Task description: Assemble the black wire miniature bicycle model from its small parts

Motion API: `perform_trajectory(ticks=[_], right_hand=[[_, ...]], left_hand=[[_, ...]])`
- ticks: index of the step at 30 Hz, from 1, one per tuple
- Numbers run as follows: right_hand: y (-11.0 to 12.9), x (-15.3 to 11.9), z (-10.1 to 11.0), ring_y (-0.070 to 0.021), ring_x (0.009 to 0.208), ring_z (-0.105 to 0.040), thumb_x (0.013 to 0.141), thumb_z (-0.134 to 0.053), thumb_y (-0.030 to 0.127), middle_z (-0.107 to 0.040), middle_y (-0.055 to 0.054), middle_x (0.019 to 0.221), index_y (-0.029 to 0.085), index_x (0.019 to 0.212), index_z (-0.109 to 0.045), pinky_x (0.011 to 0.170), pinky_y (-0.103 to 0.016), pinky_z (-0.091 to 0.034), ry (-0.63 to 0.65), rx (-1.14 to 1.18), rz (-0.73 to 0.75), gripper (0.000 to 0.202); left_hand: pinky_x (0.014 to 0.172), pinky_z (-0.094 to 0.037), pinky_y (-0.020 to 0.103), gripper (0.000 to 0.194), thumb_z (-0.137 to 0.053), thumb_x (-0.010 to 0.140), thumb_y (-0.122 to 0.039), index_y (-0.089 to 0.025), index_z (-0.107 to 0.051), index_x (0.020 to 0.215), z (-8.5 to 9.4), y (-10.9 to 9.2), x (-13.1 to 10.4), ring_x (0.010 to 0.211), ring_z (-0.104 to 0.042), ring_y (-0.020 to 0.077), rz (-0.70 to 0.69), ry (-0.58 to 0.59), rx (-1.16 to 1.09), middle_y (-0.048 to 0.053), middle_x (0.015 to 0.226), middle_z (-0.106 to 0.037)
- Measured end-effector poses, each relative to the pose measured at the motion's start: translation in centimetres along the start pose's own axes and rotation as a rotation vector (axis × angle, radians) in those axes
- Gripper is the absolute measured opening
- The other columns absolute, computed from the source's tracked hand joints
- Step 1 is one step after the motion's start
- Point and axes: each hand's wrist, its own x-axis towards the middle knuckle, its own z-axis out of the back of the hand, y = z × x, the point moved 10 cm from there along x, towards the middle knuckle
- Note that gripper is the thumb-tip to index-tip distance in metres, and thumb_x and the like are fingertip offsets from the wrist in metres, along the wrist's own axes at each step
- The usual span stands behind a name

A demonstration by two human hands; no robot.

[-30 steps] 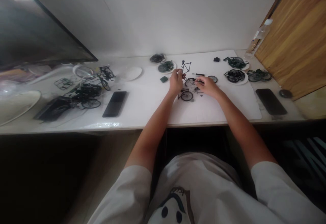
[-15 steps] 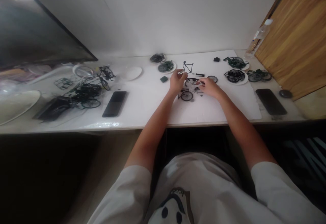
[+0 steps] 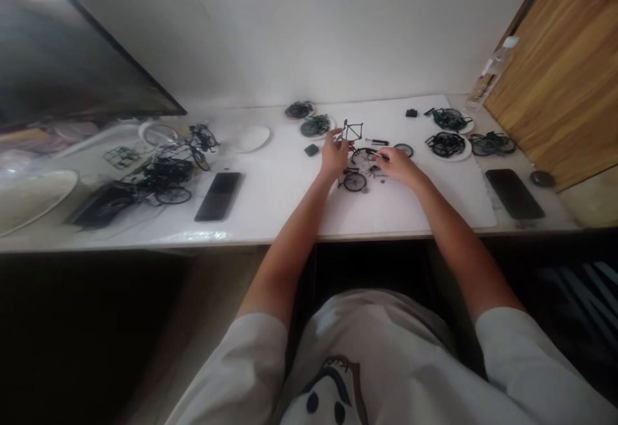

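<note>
Pinching the small bike frame (image 3: 352,131) with left hand (image 3: 334,154), frame upright on the white mat (image 3: 410,206), long axis roughly left-right. Right hand (image 3: 396,164) grips a thin tool (image 3: 378,154) just beside it. Frame looks bare: one wheel (image 3: 355,181) lies loose nearby, another wheel (image 3: 403,149) further right. Most assembly left.
</note>
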Motion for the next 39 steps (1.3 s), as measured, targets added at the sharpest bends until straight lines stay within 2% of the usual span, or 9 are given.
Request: perform_trajectory(ticks=[5, 11, 14, 18, 22, 27, 29, 33, 39], right_hand=[[-0.1, 0.2, 0.0, -0.0234, 0.079, -0.066, 0.100, -0.059, 0.026, -0.080, -0.012, 0.098, 0.015, 0.107, -0.080, 0.075, -0.034, -0.044, -0.012, 0.005, 0.024, 0.024], [0.2, 0.3, 0.1, -0.0257, 0.089, -0.070, 0.101, -0.063, 0.028, -0.082, -0.012, 0.107, 0.019, 0.106, -0.081, 0.083, -0.036, -0.050, -0.047, 0.052, 0.063, 0.021], [0.2, 0.2, 0.1, -0.0251, 0.087, -0.071, 0.101, -0.066, 0.035, -0.081, -0.010, 0.105, 0.020, 0.105, -0.080, 0.083, -0.037, -0.053, -0.086, 0.096, 0.071, 0.021], [0.0, 0.3, -0.4, -0.0252, 0.087, -0.072, 0.096, -0.073, 0.041, -0.082, -0.011, 0.110, 0.020, 0.111, -0.080, 0.085, -0.039, -0.056, -0.113, 0.163, 0.079, 0.027], [-0.1, 0.3, -0.4, -0.0255, 0.091, -0.073, 0.093, -0.077, 0.047, -0.079, -0.013, 0.123, 0.021, 0.121, -0.078, 0.089, -0.041, -0.059, -0.151, 0.206, 0.085, 0.039], [-0.2, 0.2, 0.4, -0.0246, 0.083, -0.071, 0.092, -0.080, 0.048, -0.080, -0.012, 0.105, 0.019, 0.129, -0.076, 0.085, -0.040, -0.058, -0.251, 0.153, 0.045, 0.048], [-0.2, 0.2, 0.6, -0.0254, 0.084, -0.071, 0.092, -0.080, 0.048, -0.081, -0.013, 0.106, 0.019, 0.125, -0.078, 0.084, -0.039, -0.057, -0.266, 0.146, 0.030, 0.044], [0.0, 0.4, 0.2, -0.0260, 0.084, -0.072, 0.094, -0.074, 0.045, -0.082, -0.012, 0.100, 0.018, 0.105, -0.081, 0.082, -0.037, -0.054, -0.234, 0.128, 0.060, 0.030], [-0.1, 0.7, 0.4, -0.0269, 0.090, -0.072, 0.099, -0.066, 0.053, -0.080, -0.009, 0.090, 0.019, 0.087, -0.079, 0.084, -0.036, -0.053, -0.244, 0.259, 0.067, 0.039]], left_hand=[[0.072, -0.059, 0.027, 0.039, -0.053, 0.106, -0.016, -0.021, -0.052, 0.145, 0.1, 1.0, 0.6, 0.088, -0.079, 0.0161, 0.039, -0.006, 0.006, 0.013, 0.115, -0.081], [0.073, -0.062, 0.028, 0.043, -0.056, 0.106, -0.021, -0.022, -0.054, 0.148, 0.2, 1.2, 0.9, 0.091, -0.081, 0.0189, 0.020, -0.015, 0.033, 0.014, 0.120, -0.081], [0.080, -0.065, 0.031, 0.037, -0.057, 0.106, -0.022, -0.021, -0.060, 0.143, 0.1, 0.3, 0.6, 0.093, -0.082, 0.0202, -0.046, -0.006, 0.069, 0.014, 0.116, -0.082], [0.094, -0.065, 0.037, 0.032, -0.062, 0.105, -0.025, -0.021, -0.065, 0.137, 0.3, -1.6, -0.1, 0.096, -0.083, 0.0222, -0.204, -0.025, 0.171, 0.011, 0.103, -0.083], [0.093, -0.065, 0.037, 0.031, -0.062, 0.106, -0.030, -0.021, -0.067, 0.136, -0.1, -2.4, -0.7, 0.098, -0.083, 0.0230, -0.284, -0.005, 0.194, 0.011, 0.101, -0.084], [0.091, -0.064, 0.036, 0.034, -0.062, 0.106, -0.033, -0.022, -0.066, 0.139, -1.0, -3.9, -1.8, 0.095, -0.082, 0.0232, -0.353, 0.038, 0.284, 0.010, 0.099, -0.083], [0.090, -0.064, 0.037, 0.035, -0.062, 0.106, -0.031, -0.022, -0.067, 0.139, -1.4, -4.8, -2.4, 0.091, -0.081, 0.0233, -0.376, 0.058, 0.349, 0.009, 0.097, -0.084], [0.090, -0.063, 0.036, 0.039, -0.064, 0.105, -0.032, -0.022, -0.065, 0.143, -2.1, -6.2, -3.3, 0.089, -0.080, 0.0231, -0.400, 0.092, 0.430, 0.008, 0.100, -0.084], [0.093, -0.063, 0.035, 0.048, -0.068, 0.104, -0.032, -0.026, -0.059, 0.151, -2.2, -6.6, -3.9, 0.089, -0.080, 0.0208, -0.343, 0.139, 0.300, 0.010, 0.110, -0.084]])
